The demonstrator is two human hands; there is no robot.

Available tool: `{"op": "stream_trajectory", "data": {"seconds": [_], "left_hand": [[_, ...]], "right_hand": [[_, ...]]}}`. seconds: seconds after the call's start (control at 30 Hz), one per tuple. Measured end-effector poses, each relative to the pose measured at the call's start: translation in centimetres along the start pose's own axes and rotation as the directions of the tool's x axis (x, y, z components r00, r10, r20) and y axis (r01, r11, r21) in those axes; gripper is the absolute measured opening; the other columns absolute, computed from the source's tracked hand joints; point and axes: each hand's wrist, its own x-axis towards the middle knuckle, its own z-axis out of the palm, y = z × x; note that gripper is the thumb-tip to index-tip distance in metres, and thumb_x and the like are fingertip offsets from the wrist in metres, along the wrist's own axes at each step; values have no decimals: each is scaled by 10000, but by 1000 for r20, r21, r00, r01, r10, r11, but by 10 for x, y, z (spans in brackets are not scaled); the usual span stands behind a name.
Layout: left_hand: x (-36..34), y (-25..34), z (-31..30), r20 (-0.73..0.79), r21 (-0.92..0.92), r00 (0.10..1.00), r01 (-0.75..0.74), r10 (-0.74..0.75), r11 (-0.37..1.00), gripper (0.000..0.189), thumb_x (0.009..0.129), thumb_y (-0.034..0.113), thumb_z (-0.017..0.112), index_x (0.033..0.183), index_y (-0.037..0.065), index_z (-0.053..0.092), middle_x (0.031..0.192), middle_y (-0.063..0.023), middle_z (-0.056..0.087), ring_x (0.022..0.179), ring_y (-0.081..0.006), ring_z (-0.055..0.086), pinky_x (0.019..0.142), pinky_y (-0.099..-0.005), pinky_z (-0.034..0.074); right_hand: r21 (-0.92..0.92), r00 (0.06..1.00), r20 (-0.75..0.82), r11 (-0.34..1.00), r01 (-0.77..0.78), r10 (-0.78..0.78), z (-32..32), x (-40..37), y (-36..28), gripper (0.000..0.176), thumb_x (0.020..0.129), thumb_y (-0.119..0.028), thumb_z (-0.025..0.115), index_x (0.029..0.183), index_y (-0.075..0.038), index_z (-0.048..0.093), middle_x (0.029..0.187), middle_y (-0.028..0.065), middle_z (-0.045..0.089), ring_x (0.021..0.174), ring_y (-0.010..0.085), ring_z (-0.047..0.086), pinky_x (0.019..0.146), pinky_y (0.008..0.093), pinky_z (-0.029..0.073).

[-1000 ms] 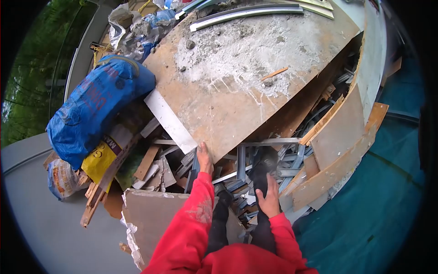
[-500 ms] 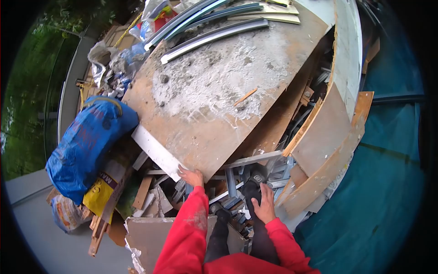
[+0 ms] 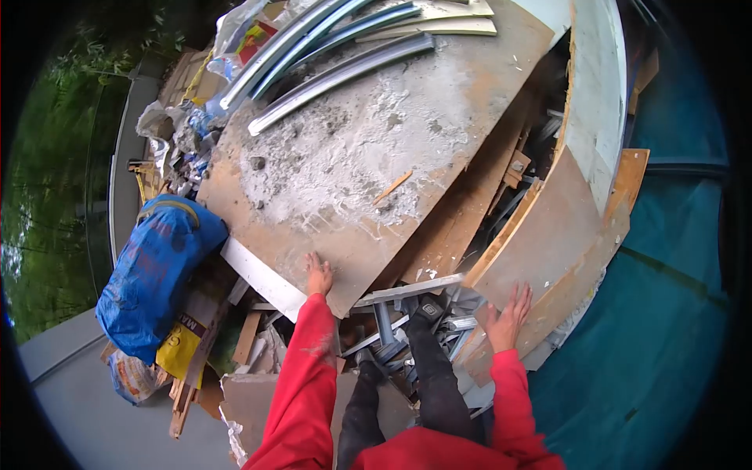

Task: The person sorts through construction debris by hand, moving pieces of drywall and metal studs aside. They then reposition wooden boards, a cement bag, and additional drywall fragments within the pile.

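Observation:
My left hand [image 3: 318,276] lies on the large brown board [image 3: 356,254] near its front corner, fingers stretched out over the surface. Grey-white dust and rubble [image 3: 337,172] cover much of that board. A white strip [image 3: 262,278] runs along its front left edge, beside my wrist. On the right, my right hand [image 3: 507,317] is spread with its fingers apart at the lower edge of a tan panel [image 3: 540,227], overlapping the boards stacked there. Neither hand is closed round anything.
Metal profiles [image 3: 341,82] lie at the board's far end. A blue bag [image 3: 160,274] stands at the left over a yellow sack [image 3: 178,345]. My feet are among metal offcuts [image 3: 384,321] and scraps. Teal sheeting [image 3: 634,329] covers the right side.
My left hand has moved from the white strip's end up onto the board's surface. My right hand has gone from over my leg out to the right-hand panels. The view has shifted slightly.

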Motion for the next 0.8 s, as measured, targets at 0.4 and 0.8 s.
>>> {"op": "stream_trajectory", "data": {"seconds": [0.4,0.8], "left_hand": [[10,-2,-56,357,200,933,-25,-49,979,674,974,407,467,1500,30,282,1564,-235,222,1426,-364,290,1156,-390,266],[21,83,-194,139,253,989,-92,57,963,502,947,292,518,1360,8,492,1338,-243,543,1235,-394,519,1049,-428,395]], "right_hand": [[122,982,177,989,-88,66,37,24,25,840,847,-254,676,1527,-64,220,1564,267,181,1440,420,210,1158,496,216],[92,920,357,975,-204,159,43,49,28,838,818,-226,706,1514,-91,259,1567,259,182,1438,410,223,1151,486,255]]}}
